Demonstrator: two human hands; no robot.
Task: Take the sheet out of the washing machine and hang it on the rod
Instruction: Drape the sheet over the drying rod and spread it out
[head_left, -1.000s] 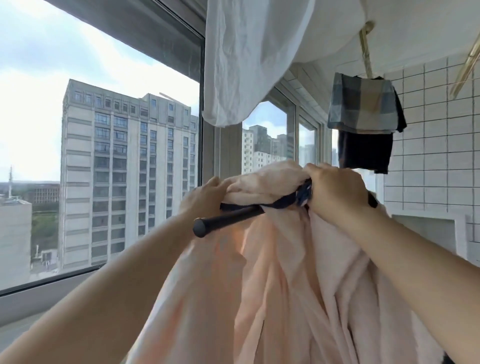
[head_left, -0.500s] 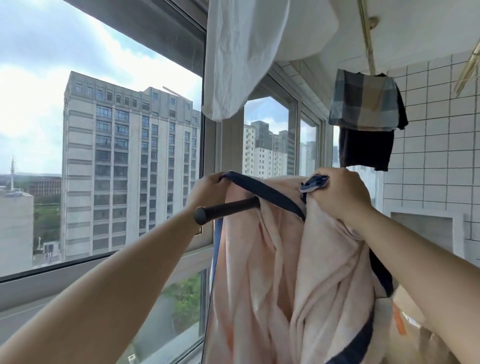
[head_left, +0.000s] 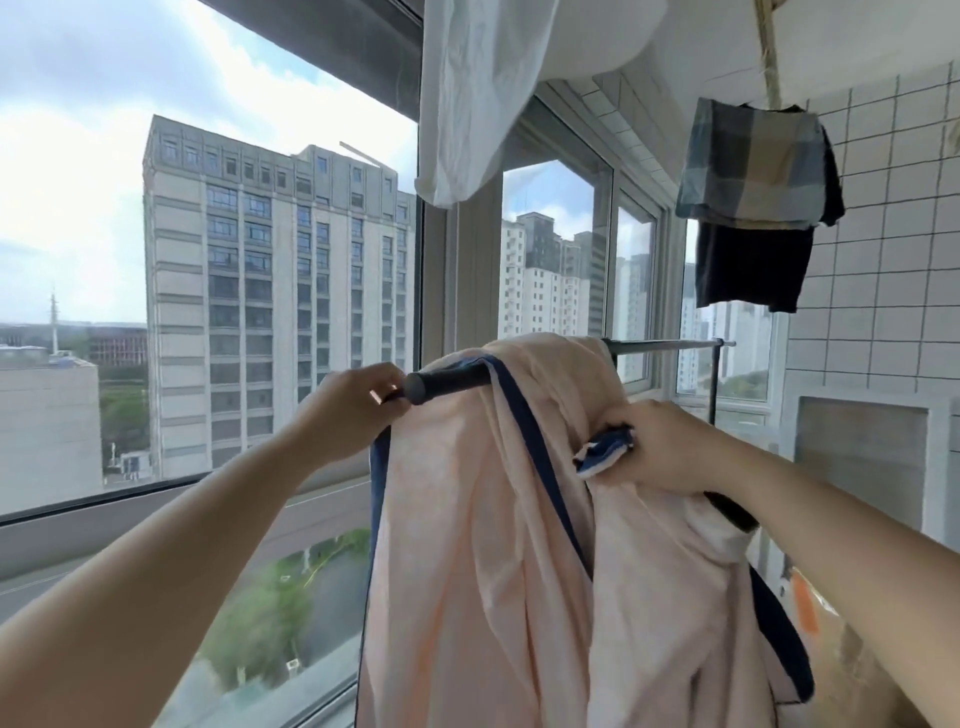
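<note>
Sheet (head_left: 467, 545): pink, navy-edged; already draped over the rod (head_left: 447, 383), bunched, not yet spread. Left hand (head_left: 353, 410): grip pinched on the navy edge beside the rod end. Right hand (head_left: 660, 447): grip clenched on a corner.

- One view only, head-worn and wide-angle; nothing overlaps with a second camera.
- Looks forward, roughly level or slightly up: ceiling edge at top, street far below through the window (head_left: 208, 312).
- Faces along the rod (head_left: 447, 382), near end toward the lens, glass on the left, tiled wall (head_left: 883, 312) on the right.
- Close range: both forearms enter from the bottom corners, left hand (head_left: 353, 410) and right hand (head_left: 660, 447) mid-frame.
- Sheet (head_left: 519, 545) fills the lower centre.
- Straight lines bow at the edges.
</note>
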